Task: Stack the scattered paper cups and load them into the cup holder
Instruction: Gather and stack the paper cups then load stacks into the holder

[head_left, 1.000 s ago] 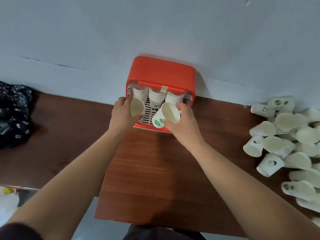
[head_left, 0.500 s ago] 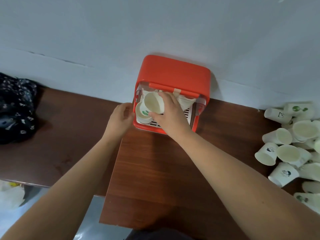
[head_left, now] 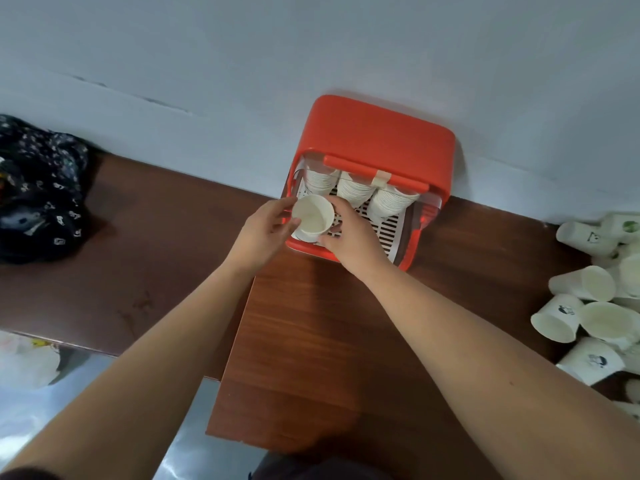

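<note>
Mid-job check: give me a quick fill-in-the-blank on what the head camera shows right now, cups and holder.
1. The orange cup holder contains ____ stacks of cups.
2. The left hand and the right hand together grip a white paper ____ at the holder's front.
3. The loose cups lie on the table to the ____ of the holder.
Missing words: three; cup; right.
</note>
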